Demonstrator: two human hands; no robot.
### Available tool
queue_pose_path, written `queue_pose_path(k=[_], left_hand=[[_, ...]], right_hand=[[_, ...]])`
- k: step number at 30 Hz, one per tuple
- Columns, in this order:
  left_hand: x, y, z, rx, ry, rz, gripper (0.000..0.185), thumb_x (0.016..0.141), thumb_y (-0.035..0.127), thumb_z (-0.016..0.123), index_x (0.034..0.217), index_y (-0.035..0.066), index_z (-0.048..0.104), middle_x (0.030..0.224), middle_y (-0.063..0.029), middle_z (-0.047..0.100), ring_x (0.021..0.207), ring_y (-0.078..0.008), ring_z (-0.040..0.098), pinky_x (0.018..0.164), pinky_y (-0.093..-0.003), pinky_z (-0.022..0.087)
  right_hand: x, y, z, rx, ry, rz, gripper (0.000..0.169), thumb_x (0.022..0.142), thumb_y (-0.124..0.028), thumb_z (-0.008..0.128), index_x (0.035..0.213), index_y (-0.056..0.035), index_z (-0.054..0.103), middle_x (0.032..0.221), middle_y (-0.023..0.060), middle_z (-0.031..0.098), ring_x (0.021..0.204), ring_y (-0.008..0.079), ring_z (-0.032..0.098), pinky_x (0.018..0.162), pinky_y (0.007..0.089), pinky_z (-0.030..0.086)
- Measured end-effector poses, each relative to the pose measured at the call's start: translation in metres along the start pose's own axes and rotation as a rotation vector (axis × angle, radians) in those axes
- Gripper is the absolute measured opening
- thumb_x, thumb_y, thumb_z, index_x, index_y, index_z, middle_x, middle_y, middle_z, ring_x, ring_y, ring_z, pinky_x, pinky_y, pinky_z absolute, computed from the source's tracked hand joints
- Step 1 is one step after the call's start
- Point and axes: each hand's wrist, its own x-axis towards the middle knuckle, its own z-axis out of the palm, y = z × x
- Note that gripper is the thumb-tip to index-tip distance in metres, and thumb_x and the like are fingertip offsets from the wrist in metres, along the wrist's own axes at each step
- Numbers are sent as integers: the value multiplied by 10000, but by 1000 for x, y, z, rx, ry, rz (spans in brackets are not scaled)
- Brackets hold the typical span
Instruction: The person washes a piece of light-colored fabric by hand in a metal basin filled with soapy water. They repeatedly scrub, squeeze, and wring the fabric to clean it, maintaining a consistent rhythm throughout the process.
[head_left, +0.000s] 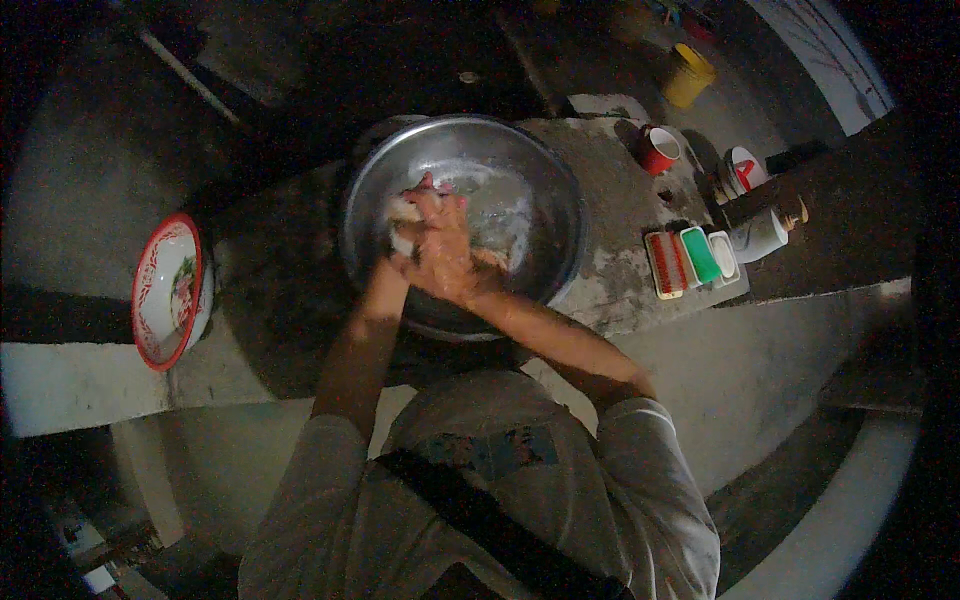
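Note:
A large round metal basin (551, 172) stands on the counter in front of me, with what looks like shallow liquid inside. Both my hands are in it, left of its middle, one over the other. My right hand (446, 259) lies on top, its fingers pointing away from me. My left hand (401, 262) is beneath and beside it, mostly hidden. Pale, blurred pieces (405, 225) that I cannot identify lie at my hands' left side, and a light brownish bit shows to the right of my right hand. Whether either hand grips anything is not clear.
An enamel basin with a red rim (166, 292) leans at the left. On the worn counter (615, 262) to the right are a red mug (660, 151), a tray with a red brush and green item (700, 255), and a white pump bottle (761, 234). Farther back is a yellow container (688, 76).

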Motion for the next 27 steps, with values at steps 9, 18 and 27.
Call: queue_pose_path(k=[9, 18, 27], left_hand=[[23, -13, -17, -243, -187, -30, 481, 798, 533, 432, 1053, 132, 510, 998, -55, 539, 938, -212, 502, 788, -351, 428], [27, -12, -11, 131, -32, -63, 584, 851, 522, 307, 1181, 57, 431, 981, -102, 574, 789, -233, 561, 724, -339, 461], [55, -11, -42, 101, 88, -125, 527, 799, 489, 465, 1124, 75, 470, 1099, -119, 530, 1006, -302, 500, 855, -473, 391]], right_hand=[[39, 4, 44, -59, -173, 643, 496, 790, -352, 546, 1192, -91, 416, 1204, 136, 426, 990, 282, 476, 770, 421, 442], [22, 142, 58, -272, -261, 587, 505, 741, -506, 503, 1060, -120, 566, 1215, 195, 390, 1089, 433, 343, 833, 538, 341], [8, 126, 40, -472, -627, 594, 676, 710, -505, 560, 1260, -173, 349, 1364, 89, 193, 1157, 363, 282, 913, 525, 267]])
